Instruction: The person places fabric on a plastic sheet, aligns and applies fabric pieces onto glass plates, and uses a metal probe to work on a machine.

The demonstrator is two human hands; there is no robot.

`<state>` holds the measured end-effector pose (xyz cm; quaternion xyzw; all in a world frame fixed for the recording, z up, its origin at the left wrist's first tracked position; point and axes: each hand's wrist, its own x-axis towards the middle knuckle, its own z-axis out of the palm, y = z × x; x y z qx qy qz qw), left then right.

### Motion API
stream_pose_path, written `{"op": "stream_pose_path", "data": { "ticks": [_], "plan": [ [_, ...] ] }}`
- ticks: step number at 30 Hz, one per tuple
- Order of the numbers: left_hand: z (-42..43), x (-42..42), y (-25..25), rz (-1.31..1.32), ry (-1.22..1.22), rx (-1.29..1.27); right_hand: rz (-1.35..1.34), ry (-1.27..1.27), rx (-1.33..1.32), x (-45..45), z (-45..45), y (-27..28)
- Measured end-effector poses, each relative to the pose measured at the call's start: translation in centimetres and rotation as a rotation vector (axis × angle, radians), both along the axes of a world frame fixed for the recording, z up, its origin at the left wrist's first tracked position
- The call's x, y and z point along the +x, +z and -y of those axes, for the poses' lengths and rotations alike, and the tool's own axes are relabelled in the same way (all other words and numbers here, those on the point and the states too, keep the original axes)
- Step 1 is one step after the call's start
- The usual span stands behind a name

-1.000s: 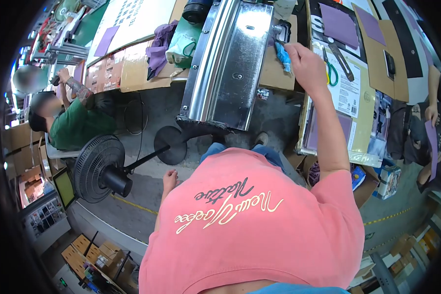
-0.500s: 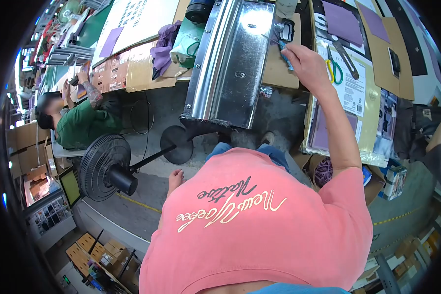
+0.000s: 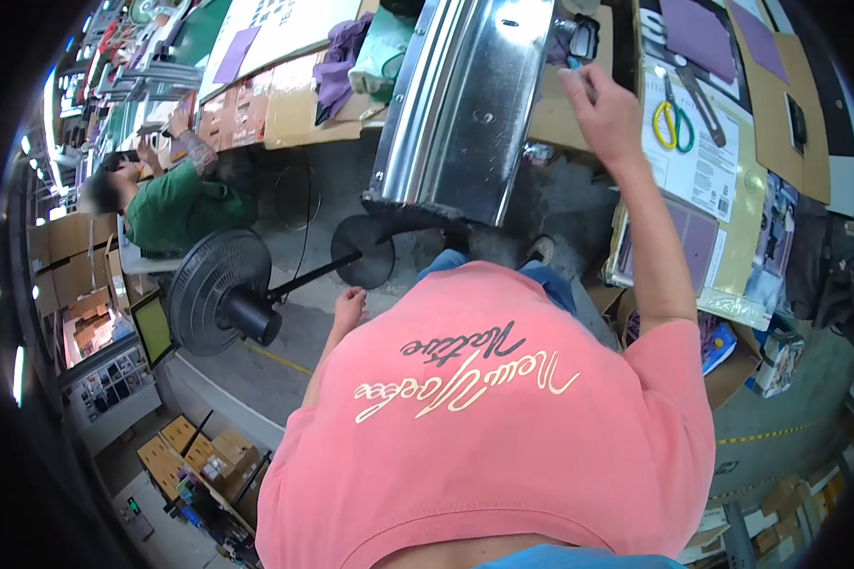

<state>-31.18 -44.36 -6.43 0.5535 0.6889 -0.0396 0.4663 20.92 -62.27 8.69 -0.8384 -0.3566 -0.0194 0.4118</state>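
White lights (image 3: 18,379) glow along the left side above a gray floor (image 3: 299,327) marked by yellow lines (image 3: 764,435) at left and right. A green-topped table (image 3: 202,36) stands at far left, a black standing fan (image 3: 220,292) nearer. Cardboard boxes (image 3: 71,275) sit left of the fan; more cartons (image 3: 185,436) fill the near left.

Machine (image 3: 474,123): in front of the person, a bit right of the middle
Right hand (image 3: 603,112): just right of the machine, above the cardboard (image 3: 552,121)
Small thing (image 3: 573,63): at the right hand's fingertips
Scissors (image 3: 675,125): on the right bench (image 3: 745,296), just left of a long tool (image 3: 701,106)
Cloth (image 3: 337,81): left of the machine, on the left bench (image 3: 289,109)
Left hand (image 3: 349,307): low, beside the body
Fan (image 3: 220,292): left of the left hand
Other person (image 3: 176,211): behind the fan, by the left bench
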Motion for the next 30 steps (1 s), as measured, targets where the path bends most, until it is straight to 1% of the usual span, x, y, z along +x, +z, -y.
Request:
{"op": "stream_pose_path", "data": {
  "ticks": [1, 4, 8, 9, 13, 19, 23, 29, 30],
  "plan": [
    [-0.6, 1.1, -0.8, 0.019, -0.010, 0.002, 0.015, -0.024, 0.006, -0.4, 0.0, 0.3],
    [-0.7, 0.6, -1.7, 0.052, -0.029, 0.004, 0.054, -0.080, 0.016, -0.3, -0.2, 1.3],
    [-1.0, -0.6, -2.7, 0.055, -0.010, -0.015, -0.042, -0.095, 0.340, 0.2, -0.3, 2.5],
    [-0.7, -1.1, -2.8, 0.051, -0.001, -0.023, -0.042, -0.090, 0.332, 0.0, 0.0, 2.4],
    [-0.7, -1.8, -4.0, 0.060, 0.019, -0.033, 0.208, -0.019, 0.057, 0.6, 1.0, 2.2],
    [0.0, -2.4, -5.9, 0.042, 0.054, -0.073, 0.347, -0.010, -0.060, 0.9, 0.6, 2.3],
    [-0.1, -3.6, -6.8, 0.036, 0.080, -0.087, 0.444, -0.021, -0.220, 1.2, 0.4, 2.8],
    [1.0, -3.4, -7.4, 0.051, 0.093, -0.125, 0.503, -0.072, -0.258, 1.2, -0.3, 1.8],
    [1.0, -3.4, -7.4, 0.053, 0.095, -0.133, 0.447, -0.074, -0.186, 1.2, -0.6, 1.7]
  ]
}}
